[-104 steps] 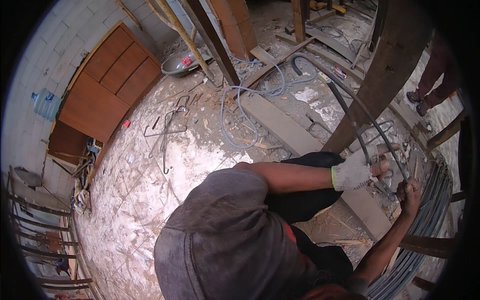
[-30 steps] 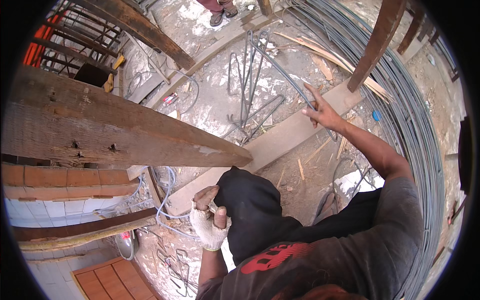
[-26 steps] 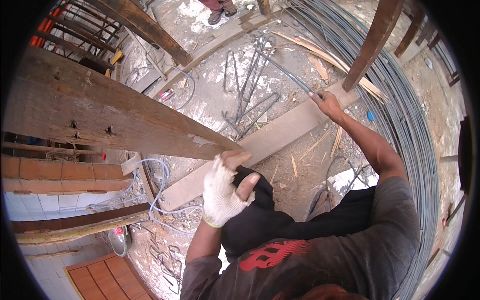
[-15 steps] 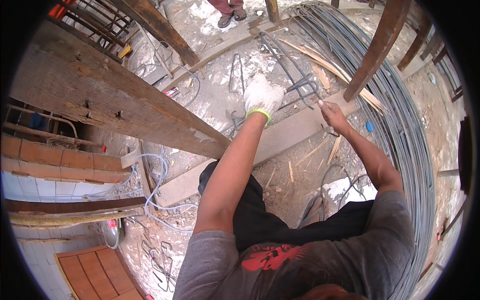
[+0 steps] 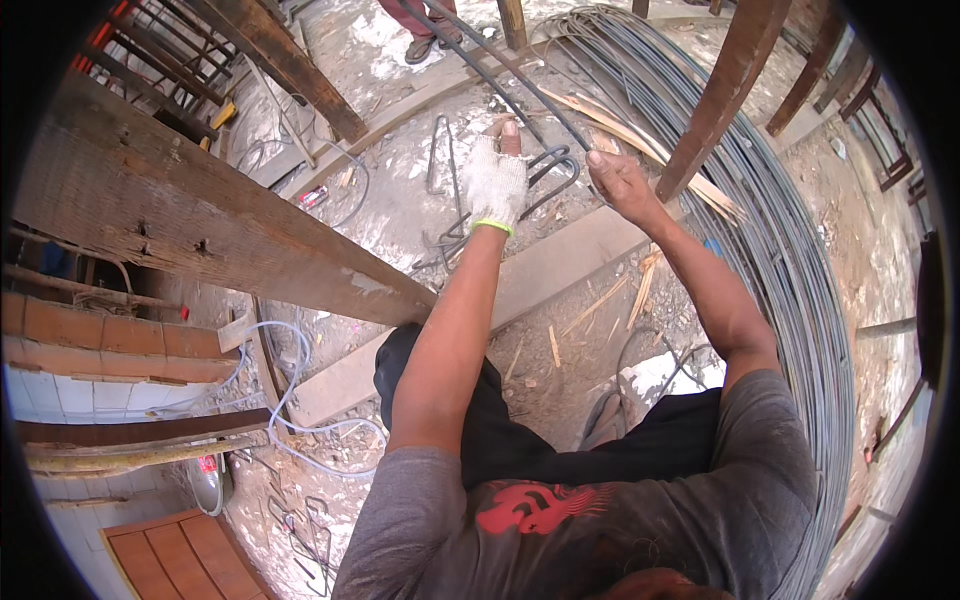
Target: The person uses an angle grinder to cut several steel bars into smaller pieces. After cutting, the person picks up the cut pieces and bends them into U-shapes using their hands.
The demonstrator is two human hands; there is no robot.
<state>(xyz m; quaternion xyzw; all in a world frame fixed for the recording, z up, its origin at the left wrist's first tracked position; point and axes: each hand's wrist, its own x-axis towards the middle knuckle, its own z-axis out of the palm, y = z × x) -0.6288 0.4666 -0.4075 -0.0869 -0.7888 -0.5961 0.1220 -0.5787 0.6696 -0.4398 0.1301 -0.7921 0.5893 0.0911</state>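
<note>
My left hand [image 5: 497, 182], in a whitish knitted glove with a yellow-green cuff, is over the far side of a wooden board [image 5: 565, 262]. Its fingers look curled and its thumb points away from me; what lies under them is hidden. My bare right hand [image 5: 622, 188] pinches the near end of a dark bent steel rod [image 5: 570, 128], whose two long legs run away to the top edge. Between my hands sits a looped bar end [image 5: 562, 178], just right of the glove. A thin bent steel piece [image 5: 437, 150] lies left of the glove.
A big coil of steel rods [image 5: 790, 250] curves along my right. Wooden posts stand at the left [image 5: 230, 200] and right [image 5: 722, 95]. Split wood strips [image 5: 640, 135] lie by the coil. A pale hose [image 5: 300, 370] winds at left. Another person's feet [image 5: 420, 48] are at the top.
The bent rod has swung, its long legs now reaching to the top edge. My right hand has moved left and farther away. My left hand has shifted slightly left, its thumb now showing.
</note>
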